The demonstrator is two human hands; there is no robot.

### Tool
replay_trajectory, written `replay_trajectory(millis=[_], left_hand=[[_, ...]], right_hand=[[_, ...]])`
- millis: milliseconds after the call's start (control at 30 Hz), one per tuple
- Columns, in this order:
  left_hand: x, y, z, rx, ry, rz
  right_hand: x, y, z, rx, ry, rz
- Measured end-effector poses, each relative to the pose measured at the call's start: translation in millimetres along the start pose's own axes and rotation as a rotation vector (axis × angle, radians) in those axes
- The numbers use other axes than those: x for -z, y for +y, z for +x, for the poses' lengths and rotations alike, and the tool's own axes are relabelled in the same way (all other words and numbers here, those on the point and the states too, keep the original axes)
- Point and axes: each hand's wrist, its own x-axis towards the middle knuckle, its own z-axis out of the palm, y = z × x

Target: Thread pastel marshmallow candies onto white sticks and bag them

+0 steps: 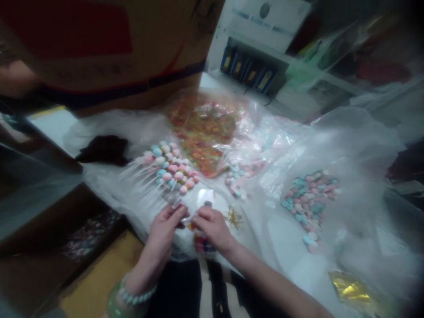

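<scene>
My left hand [168, 225] and my right hand [212, 223] meet near the front edge of the table, fingers pinched together. Between them is a small, shiny, clear wrapper [186, 219], blurred. Below my right hand lies a colourful red and blue item [202, 244] that I cannot make out. Just beyond my fingers is a white shiny piece [206, 196]. Rows of pink, blue and white candy balls on white sticks [172, 165] lie behind my left hand. Thin gold ties [234, 217] are scattered to the right of my right hand.
A clear bag of orange and green pieces [205, 128] lies behind. Pastel candies [311, 198] sit in plastic at right, with gold foil [350, 287] nearer. A large carton [109, 48] stands back left; an open box [89, 234] holds wrapped pieces. Another person's hand [16, 77] shows far left.
</scene>
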Motion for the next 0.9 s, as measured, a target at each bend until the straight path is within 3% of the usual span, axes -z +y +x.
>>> replay_trajectory(millis=[133, 233, 333, 433, 533, 600, 700, 800, 900], left_hand=[[18.1, 3.1, -1.5, 0.067, 0.041, -0.089], [37.7, 13.7, 2.3, 0.068, 0.187, -0.171], [54.6, 25.3, 7.1, 0.061, 0.274, -0.233], [63.3, 31.3, 10.1, 0.049, 0.242, -0.252], [65.1, 31.4, 11.5, 0.058, 0.211, -0.246], [65.5, 29.3, 12.3, 0.078, 0.209, -0.256], [68.5, 25.2, 14.0, 0.107, 0.204, -0.277], [73.3, 21.9, 17.0, 0.102, 0.206, -0.296], [74.9, 20.1, 21.3, 0.091, 0.205, -0.309]], right_hand=[[-6.9, -3.5, 4.1, 0.009, -0.097, 0.006], [-9.3, 0.4, 11.4, -0.098, -0.203, 0.166], [-8.9, 6.9, 24.7, -0.238, -0.091, 0.266], [-12.5, 8.6, 38.7, -0.391, 0.042, 0.363], [-24.7, 5.7, 48.5, -0.493, -0.035, 0.348], [-34.9, 4.6, 52.9, -0.458, -0.105, 0.203], [-45.7, 5.0, 58.6, -0.314, -0.069, 0.064], [-49.4, 3.5, 65.1, -0.345, 0.050, 0.273], [-53.0, -2.2, 73.1, -0.427, 0.074, 0.556]])
